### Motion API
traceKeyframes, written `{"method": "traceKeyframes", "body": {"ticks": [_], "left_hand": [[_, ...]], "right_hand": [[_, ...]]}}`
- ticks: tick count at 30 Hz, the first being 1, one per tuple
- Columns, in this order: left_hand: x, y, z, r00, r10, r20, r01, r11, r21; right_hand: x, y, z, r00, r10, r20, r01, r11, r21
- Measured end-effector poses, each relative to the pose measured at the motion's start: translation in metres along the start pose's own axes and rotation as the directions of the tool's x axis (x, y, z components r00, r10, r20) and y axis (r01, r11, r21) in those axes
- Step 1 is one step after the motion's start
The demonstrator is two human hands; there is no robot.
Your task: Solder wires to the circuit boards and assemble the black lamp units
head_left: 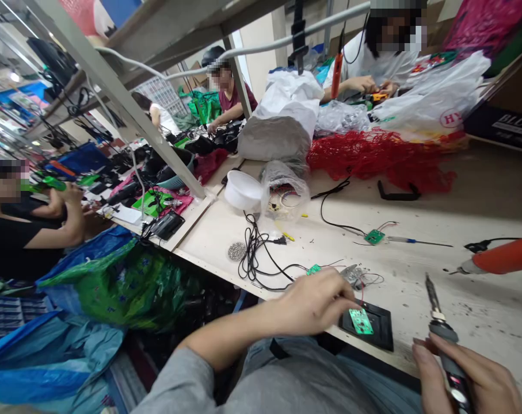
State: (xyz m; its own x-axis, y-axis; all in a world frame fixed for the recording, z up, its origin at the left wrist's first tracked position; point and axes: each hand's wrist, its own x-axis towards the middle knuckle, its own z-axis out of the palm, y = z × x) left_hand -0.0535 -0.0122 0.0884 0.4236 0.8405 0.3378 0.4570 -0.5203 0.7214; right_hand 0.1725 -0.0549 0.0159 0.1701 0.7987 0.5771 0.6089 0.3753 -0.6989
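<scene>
My right hand is closed round a soldering iron, whose dark tip points up and away above the bench. My left hand is closed, fingertips pinched together at the edge of a small green circuit board; what they hold, if anything, is hidden. That board lies on a black rectangular plastic part at the bench's near edge. A thin red wire rises beside the fingertips. Just behind my left hand are a second green circuit board, partly covered, and some blurred metal pieces.
An orange-handled tool juts in from the right. Farther back lie another circuit board, a blue-banded thin tool, black cables, a white bowl and red netting. Co-workers sit left and across.
</scene>
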Motion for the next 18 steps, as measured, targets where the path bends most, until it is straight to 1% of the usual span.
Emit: {"method": "traceKeyframes", "body": {"ticks": [1, 2, 3, 4, 6, 9, 11, 14, 16, 18], "left_hand": [[-0.003, 0.0, 0.022, 0.997, -0.065, 0.038, 0.067, 0.997, -0.028], [-0.006, -0.001, 0.038, 0.986, -0.145, 0.08, 0.149, 0.987, -0.053], [-0.007, -0.002, 0.049, 0.975, -0.196, 0.106, 0.205, 0.975, -0.081], [-0.009, -0.002, 0.055, 0.964, -0.233, 0.125, 0.247, 0.963, -0.109], [-0.011, -0.003, 0.057, 0.951, -0.271, 0.15, 0.295, 0.94, -0.173], [-0.014, -0.005, 0.049, 0.935, -0.319, 0.157, 0.353, 0.885, -0.304], [-0.016, -0.007, 0.045, 0.912, -0.37, 0.175, 0.409, 0.808, -0.424], [-0.016, -0.012, 0.045, 0.862, -0.447, 0.24, 0.496, 0.646, -0.58], [-0.015, -0.015, 0.047, 0.835, -0.474, 0.28, 0.532, 0.565, -0.631], [-0.014, -0.017, 0.048, 0.822, -0.478, 0.31, 0.551, 0.526, -0.648]], "right_hand": [[0.002, -0.006, 0.003, 0.999, -0.036, -0.007, 0.036, 0.999, -0.006], [0.003, -0.011, 0.005, 0.997, -0.076, 0.001, 0.076, 0.997, 0.005], [0.004, -0.016, 0.008, 0.993, -0.113, 0.021, 0.112, 0.993, 0.034], [0.004, -0.019, 0.01, 0.989, -0.138, 0.05, 0.134, 0.988, 0.076], [0.004, -0.023, 0.015, 0.985, -0.153, 0.082, 0.139, 0.979, 0.148], [0.002, -0.025, 0.022, 0.989, -0.12, 0.083, 0.104, 0.978, 0.178], [0.002, -0.025, 0.027, 0.993, -0.081, 0.083, 0.064, 0.98, 0.187], [0.002, -0.026, 0.033, 0.995, -0.006, 0.096, -0.016, 0.974, 0.227], [0.002, -0.027, 0.035, 0.995, 0.009, 0.096, -0.033, 0.968, 0.249], [0.003, -0.027, 0.035, 0.995, 0.003, 0.099, -0.028, 0.968, 0.248]]}}
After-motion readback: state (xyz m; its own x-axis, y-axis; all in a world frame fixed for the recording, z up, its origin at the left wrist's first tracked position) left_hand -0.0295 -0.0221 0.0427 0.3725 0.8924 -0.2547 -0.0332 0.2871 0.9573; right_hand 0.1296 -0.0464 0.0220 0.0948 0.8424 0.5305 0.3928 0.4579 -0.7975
